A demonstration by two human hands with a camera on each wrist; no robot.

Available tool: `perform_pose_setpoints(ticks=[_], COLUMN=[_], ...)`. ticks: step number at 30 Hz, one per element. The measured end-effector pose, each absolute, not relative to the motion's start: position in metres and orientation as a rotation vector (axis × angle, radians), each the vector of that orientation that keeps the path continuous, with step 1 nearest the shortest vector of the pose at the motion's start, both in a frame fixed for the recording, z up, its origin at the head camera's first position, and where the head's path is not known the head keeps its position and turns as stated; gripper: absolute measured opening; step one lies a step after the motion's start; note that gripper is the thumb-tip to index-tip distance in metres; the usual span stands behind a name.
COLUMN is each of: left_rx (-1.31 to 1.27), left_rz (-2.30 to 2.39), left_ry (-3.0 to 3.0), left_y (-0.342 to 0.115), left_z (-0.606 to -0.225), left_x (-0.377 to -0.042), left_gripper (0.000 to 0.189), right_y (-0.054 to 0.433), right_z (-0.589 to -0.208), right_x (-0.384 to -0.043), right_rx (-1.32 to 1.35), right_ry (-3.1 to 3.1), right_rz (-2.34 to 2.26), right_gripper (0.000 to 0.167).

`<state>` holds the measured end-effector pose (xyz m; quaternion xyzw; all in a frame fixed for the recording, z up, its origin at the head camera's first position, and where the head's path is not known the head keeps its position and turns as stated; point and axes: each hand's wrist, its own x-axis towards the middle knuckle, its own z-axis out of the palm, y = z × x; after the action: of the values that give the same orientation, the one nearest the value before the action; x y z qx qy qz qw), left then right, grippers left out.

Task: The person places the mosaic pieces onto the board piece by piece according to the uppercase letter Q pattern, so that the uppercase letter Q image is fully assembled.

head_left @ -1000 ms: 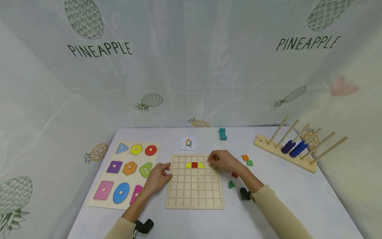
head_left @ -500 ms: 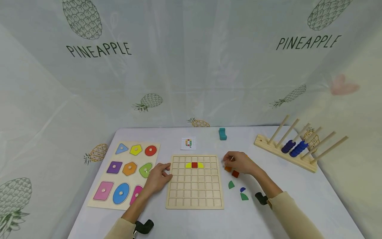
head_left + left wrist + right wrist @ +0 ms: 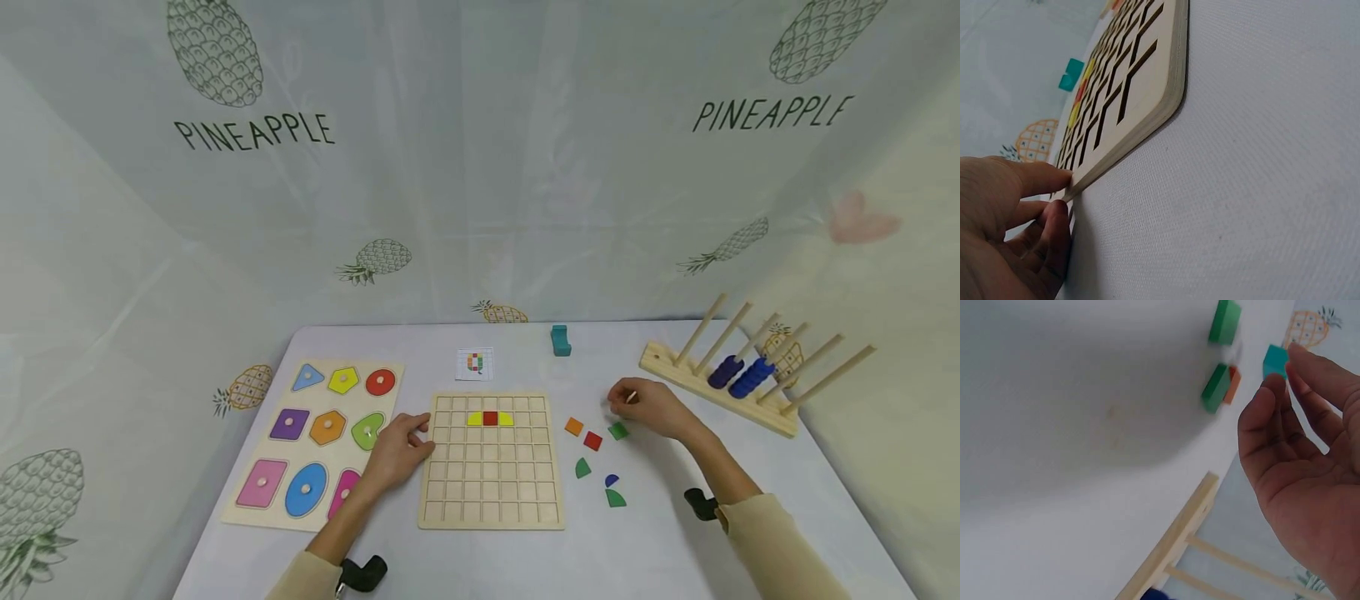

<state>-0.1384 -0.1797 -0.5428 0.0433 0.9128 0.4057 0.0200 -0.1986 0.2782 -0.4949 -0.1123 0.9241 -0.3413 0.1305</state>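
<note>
Lying flat on the white table [image 3: 517,571], the wooden grid board [image 3: 490,470] sits just below the centre of the frame, with a red square [image 3: 490,418] between two yellow pieces [image 3: 476,418] in its upper part. It looks thin, stiff and fairly light, likely to slide if nudged rather than bend, and its edge seems the best place to take hold. The left hand [image 3: 401,454] rests finger and thumb against the board's left edge, set apart along it and touching rather than clamped round it. The right hand [image 3: 652,406], right of centre, hovers near the green square [image 3: 618,431] with fingers loosely bent; the right wrist view shows a gap between the tips and nothing held. Loose beside the board lie an orange square [image 3: 573,427], another red square [image 3: 592,441], two green quarter pieces [image 3: 582,468] and a small blue piece [image 3: 612,480]; these look light and hard, best pinched by their sides. Farther out, a shape puzzle [image 3: 296,451] lies at lower left, a pattern card [image 3: 475,364] and a teal block [image 3: 561,341] stand above the board in the frame, and a peg rack [image 3: 693,382] is at right.
</note>
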Motion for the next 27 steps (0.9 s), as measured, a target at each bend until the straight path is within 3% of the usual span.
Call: perform_pose_setpoints(ticks=[16,27], left_rx=[0.149,0.152], left_rz=[1.256,1.251], left_ry=[2.852,2.858], left_y=[-0.179,-0.179], left_z=[-0.542,-0.541], left_x=[-0.137,-0.137], left_gripper=[0.050,0.050], right_y=[0.310,0.311], right_z=[-0.518,-0.523], right_x=[-0.196,-0.194], right_rx=[-0.221,-0.241], right_ry=[2.738,2.781], right_rz=[-0.976,-0.927], right_gripper=[0.032,0.023])
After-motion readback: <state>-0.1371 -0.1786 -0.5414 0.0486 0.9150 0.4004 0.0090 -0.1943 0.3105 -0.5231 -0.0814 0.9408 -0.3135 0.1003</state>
